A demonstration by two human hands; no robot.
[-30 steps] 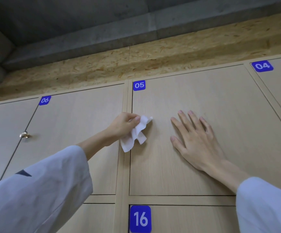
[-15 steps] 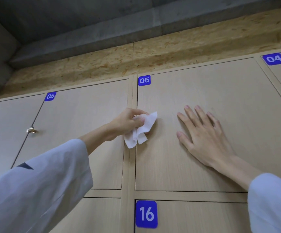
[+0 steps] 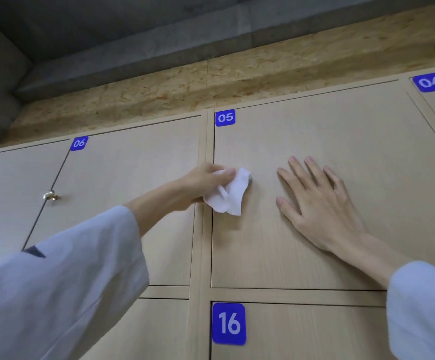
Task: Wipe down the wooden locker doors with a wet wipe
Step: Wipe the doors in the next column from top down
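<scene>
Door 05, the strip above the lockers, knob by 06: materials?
Door 05: pale wood-look panel, matte, fine straight grain; likely laminate or veneer. Strip above: oriented strand board, raw, visible pressed flakes. Knob: shiny metal, brass-toned, with a bright glint.

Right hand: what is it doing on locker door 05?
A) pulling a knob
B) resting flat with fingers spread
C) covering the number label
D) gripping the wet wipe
B: the right hand lies flat on door 05, fingers spread, while the left hand holds the wet wipe.
</scene>
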